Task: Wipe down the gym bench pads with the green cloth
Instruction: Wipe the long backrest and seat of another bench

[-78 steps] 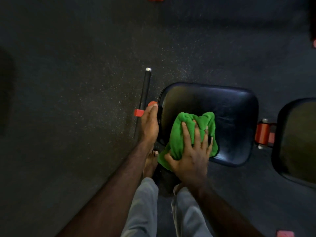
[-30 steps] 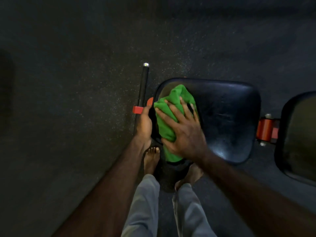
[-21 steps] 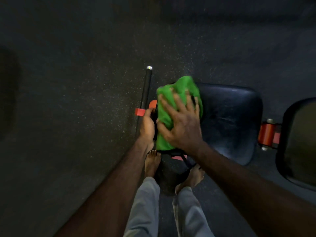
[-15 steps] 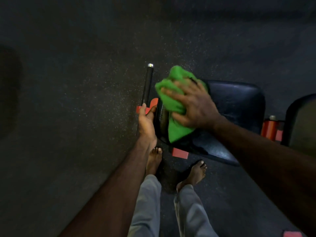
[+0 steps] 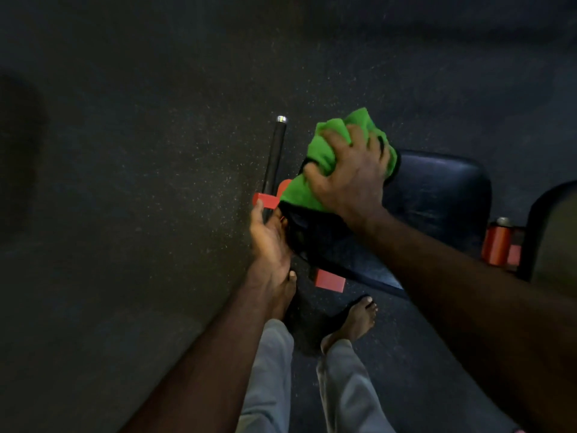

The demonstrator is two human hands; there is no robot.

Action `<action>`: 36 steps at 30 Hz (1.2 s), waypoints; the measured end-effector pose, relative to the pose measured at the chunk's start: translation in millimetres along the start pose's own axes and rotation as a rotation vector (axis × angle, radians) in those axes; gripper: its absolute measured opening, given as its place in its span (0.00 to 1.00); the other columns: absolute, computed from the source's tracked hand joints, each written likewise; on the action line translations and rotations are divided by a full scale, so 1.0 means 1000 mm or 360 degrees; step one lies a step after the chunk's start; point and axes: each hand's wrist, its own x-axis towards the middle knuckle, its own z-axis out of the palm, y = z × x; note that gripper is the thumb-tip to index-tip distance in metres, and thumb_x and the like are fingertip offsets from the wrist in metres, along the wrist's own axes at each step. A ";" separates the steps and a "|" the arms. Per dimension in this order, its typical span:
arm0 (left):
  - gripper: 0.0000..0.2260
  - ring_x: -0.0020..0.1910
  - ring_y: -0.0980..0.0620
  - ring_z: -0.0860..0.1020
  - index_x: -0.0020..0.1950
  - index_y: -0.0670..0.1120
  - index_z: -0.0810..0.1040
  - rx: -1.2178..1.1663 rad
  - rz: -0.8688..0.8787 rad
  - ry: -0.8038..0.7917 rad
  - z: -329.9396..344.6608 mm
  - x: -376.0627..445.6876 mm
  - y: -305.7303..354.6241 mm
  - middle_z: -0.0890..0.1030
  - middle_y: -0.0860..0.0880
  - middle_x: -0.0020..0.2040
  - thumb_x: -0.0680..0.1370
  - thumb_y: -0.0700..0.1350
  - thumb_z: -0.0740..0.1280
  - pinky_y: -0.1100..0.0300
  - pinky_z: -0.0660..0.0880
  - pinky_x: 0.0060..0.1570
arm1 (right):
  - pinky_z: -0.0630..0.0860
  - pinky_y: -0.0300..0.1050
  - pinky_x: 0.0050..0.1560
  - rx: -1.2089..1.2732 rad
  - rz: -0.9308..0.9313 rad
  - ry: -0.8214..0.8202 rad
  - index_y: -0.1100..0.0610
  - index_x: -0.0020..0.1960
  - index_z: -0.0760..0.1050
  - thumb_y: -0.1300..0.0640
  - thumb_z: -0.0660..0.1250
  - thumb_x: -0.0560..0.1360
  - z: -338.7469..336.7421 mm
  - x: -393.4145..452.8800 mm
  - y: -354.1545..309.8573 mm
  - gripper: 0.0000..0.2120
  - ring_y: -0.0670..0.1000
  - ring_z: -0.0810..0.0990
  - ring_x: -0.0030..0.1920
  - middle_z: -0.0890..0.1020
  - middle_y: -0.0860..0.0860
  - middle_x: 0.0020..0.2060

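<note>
At left, left hand (image 5: 268, 239) still bracing the near edge of the seat pad (image 5: 437, 195), by the red bracket (image 5: 265, 200) under the black bar (image 5: 274, 157); fingers hidden, grip impossible to tell. Rightward, green cloth (image 5: 327, 157) now swept from pad centre to the far-left corner, bunched and clamped under right hand (image 5: 349, 176), fingers curled into it. Probably edge wiping now; second pad (image 5: 555, 232) at right untouched.

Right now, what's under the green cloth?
The green cloth lies over the left end of the black seat pad, gripped by the right hand. That corner of the pad is covered, so its surface there cannot be seen.
</note>
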 end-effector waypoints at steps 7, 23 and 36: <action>0.33 0.66 0.41 0.79 0.70 0.46 0.78 0.0146 0.0068 0.0056 0.000 0.009 0.005 0.82 0.41 0.64 0.83 0.67 0.48 0.45 0.70 0.73 | 0.59 0.66 0.77 -0.0168 -0.1082 -0.0369 0.45 0.75 0.74 0.33 0.63 0.69 0.000 -0.010 0.036 0.37 0.66 0.68 0.75 0.74 0.55 0.74; 0.24 0.59 0.63 0.79 0.68 0.50 0.80 0.0933 0.0811 0.0221 0.024 0.001 -0.002 0.82 0.56 0.60 0.77 0.59 0.60 0.54 0.76 0.64 | 0.53 0.69 0.78 0.0046 0.0149 -0.0047 0.44 0.82 0.62 0.33 0.61 0.71 -0.002 -0.035 0.018 0.41 0.66 0.58 0.80 0.64 0.57 0.80; 0.23 0.76 0.47 0.67 0.71 0.48 0.78 0.1905 0.1808 0.0030 0.084 0.000 -0.014 0.73 0.48 0.75 0.79 0.55 0.64 0.49 0.64 0.76 | 0.52 0.71 0.77 0.0086 0.0376 0.0060 0.43 0.82 0.60 0.35 0.58 0.75 -0.019 -0.054 0.073 0.37 0.67 0.58 0.79 0.62 0.57 0.80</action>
